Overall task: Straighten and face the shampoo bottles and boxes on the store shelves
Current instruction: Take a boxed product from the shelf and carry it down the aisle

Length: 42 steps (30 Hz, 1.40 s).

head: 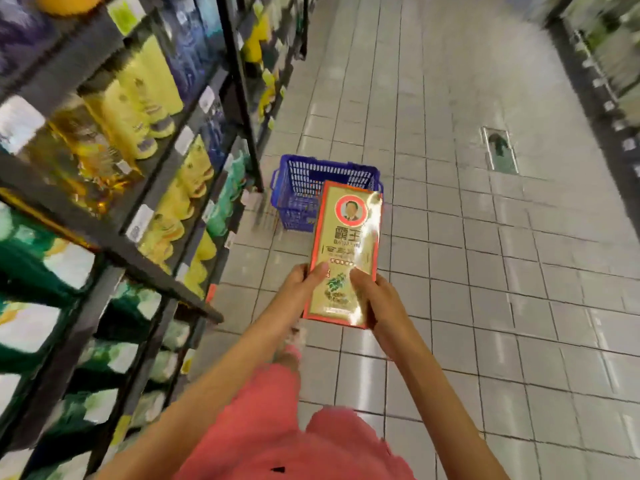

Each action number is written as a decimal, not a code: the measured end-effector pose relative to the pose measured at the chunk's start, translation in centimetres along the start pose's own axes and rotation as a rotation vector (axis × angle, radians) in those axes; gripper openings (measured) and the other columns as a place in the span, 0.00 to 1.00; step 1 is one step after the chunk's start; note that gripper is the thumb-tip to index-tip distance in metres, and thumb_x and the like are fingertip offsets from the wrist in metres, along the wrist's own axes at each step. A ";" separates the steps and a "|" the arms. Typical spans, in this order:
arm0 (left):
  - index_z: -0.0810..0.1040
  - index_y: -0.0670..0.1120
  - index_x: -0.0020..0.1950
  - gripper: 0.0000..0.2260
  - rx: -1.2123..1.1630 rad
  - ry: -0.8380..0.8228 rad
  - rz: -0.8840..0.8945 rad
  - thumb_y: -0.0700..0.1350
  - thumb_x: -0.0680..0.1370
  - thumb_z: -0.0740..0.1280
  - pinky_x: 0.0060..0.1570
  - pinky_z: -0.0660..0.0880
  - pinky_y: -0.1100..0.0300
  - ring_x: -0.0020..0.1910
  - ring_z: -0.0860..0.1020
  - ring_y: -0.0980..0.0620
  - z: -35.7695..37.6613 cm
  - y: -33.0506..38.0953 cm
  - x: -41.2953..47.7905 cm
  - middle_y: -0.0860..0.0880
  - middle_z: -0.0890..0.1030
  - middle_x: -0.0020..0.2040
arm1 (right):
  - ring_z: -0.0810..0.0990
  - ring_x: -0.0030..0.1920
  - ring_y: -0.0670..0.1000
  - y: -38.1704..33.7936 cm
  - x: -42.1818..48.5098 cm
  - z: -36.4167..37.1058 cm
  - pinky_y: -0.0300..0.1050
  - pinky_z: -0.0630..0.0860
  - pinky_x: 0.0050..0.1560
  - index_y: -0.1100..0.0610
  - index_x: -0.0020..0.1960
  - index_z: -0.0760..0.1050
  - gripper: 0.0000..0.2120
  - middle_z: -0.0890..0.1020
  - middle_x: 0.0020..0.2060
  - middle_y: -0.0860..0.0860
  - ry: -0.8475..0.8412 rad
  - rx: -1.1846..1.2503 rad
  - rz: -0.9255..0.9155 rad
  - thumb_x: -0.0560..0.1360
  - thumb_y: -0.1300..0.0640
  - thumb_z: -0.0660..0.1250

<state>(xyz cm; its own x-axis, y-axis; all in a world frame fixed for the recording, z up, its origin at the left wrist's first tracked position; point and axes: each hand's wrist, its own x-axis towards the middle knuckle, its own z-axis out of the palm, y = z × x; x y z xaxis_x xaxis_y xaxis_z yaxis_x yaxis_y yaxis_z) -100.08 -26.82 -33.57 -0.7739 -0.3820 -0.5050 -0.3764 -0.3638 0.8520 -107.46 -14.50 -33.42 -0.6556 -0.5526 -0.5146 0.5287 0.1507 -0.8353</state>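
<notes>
I hold a tall gold shampoo box with a red border (349, 237) out in front of me over the aisle floor, its printed face up. My left hand (303, 282) grips its lower left edge, thumb on the front. My right hand (375, 303) grips its lower right corner. The dark store shelves (114, 237) run along my left, blurred by motion, with yellow bottles (149, 98) on the upper tiers and green and white packs (34, 271) lower down.
A blue plastic shopping basket (298, 188) stands on the tiled floor just beyond the box, close to the shelf foot. A metal floor drain (500, 150) lies further right. Another shelf row (609, 64) lines the right side of the aisle.
</notes>
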 end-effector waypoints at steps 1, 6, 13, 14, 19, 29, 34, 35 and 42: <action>0.74 0.45 0.57 0.11 0.017 -0.033 -0.012 0.48 0.80 0.59 0.44 0.77 0.65 0.44 0.82 0.56 0.1 1.2 2.5 0.48 0.82 0.49 | 0.84 0.49 0.53 -1.2 2.1 -0.3 0.42 0.81 0.45 0.59 0.62 0.74 0.14 0.85 0.50 0.54 0.007 -0.004 0.005 0.79 0.56 0.61; 0.75 0.50 0.54 0.08 0.084 -0.138 -0.074 0.50 0.79 0.59 0.45 0.78 0.65 0.45 0.82 0.57 1.1 6.6 14.3 0.51 0.83 0.48 | 0.84 0.49 0.49 -6.9 11.6 -3.3 0.36 0.79 0.42 0.57 0.61 0.74 0.14 0.85 0.50 0.50 0.043 -0.022 0.016 0.78 0.54 0.62; 0.76 0.50 0.50 0.05 0.144 -0.129 -0.181 0.48 0.78 0.62 0.49 0.79 0.59 0.45 0.83 0.54 4.5 9.7 29.0 0.47 0.83 0.49 | 0.84 0.48 0.46 -10.7 25.1 -9.4 0.35 0.78 0.40 0.55 0.59 0.76 0.12 0.85 0.48 0.47 0.072 -0.046 0.156 0.77 0.53 0.64; 0.77 0.50 0.51 0.05 0.185 -0.126 -0.196 0.49 0.78 0.62 0.48 0.79 0.61 0.45 0.83 0.55 4.7 9.9 31.2 0.48 0.83 0.49 | 0.84 0.48 0.47 -11.0 27.5 -10.3 0.35 0.78 0.40 0.55 0.59 0.76 0.12 0.85 0.49 0.48 0.061 -0.039 0.189 0.77 0.53 0.64; 0.73 0.45 0.58 0.10 0.371 -0.154 -0.369 0.47 0.79 0.62 0.58 0.75 0.52 0.55 0.80 0.47 5.1 9.7 42.8 0.44 0.80 0.57 | 0.84 0.47 0.47 -11.4 39.3 -13.1 0.36 0.78 0.40 0.56 0.60 0.74 0.11 0.85 0.49 0.50 -0.006 -0.008 0.345 0.79 0.56 0.62; 0.67 0.34 0.67 0.17 -0.100 0.105 -0.824 0.40 0.80 0.59 0.60 0.71 0.47 0.62 0.73 0.39 4.1 2.9 61.9 0.35 0.73 0.65 | 0.79 0.57 0.59 -5.2 60.9 -15.8 0.54 0.76 0.58 0.62 0.64 0.70 0.13 0.77 0.61 0.62 0.009 0.011 0.618 0.80 0.63 0.58; 0.69 0.35 0.65 0.16 0.181 0.183 -0.785 0.43 0.81 0.57 0.60 0.72 0.48 0.61 0.75 0.40 2.0 -4.4 71.1 0.37 0.75 0.63 | 0.77 0.60 0.58 1.6 70.4 -17.1 0.51 0.75 0.58 0.62 0.67 0.69 0.15 0.76 0.64 0.60 -0.004 -0.024 0.722 0.80 0.63 0.57; 0.70 0.35 0.65 0.16 0.217 0.180 -0.767 0.44 0.81 0.57 0.62 0.71 0.48 0.62 0.74 0.40 1.4 -6.2 72.9 0.37 0.75 0.63 | 0.76 0.61 0.58 3.1 72.2 -17.4 0.50 0.75 0.58 0.62 0.67 0.68 0.15 0.76 0.64 0.59 -0.010 -0.026 0.731 0.81 0.62 0.57; 0.69 0.37 0.66 0.19 0.377 0.141 -0.715 0.48 0.80 0.60 0.62 0.70 0.51 0.61 0.74 0.44 -2.1 -19.4 83.8 0.40 0.75 0.64 | 0.73 0.66 0.58 15.7 83.4 -20.2 0.55 0.69 0.67 0.62 0.71 0.64 0.20 0.73 0.67 0.58 0.022 -0.065 0.723 0.80 0.60 0.59</action>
<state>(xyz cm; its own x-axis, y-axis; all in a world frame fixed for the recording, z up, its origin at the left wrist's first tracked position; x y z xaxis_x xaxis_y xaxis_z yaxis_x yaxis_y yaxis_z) -156.56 -53.56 -92.66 -0.2204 -0.2779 -0.9350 -0.9198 -0.2597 0.2940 -164.78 -41.64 -93.33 -0.1654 -0.2796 -0.9458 0.8012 0.5210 -0.2942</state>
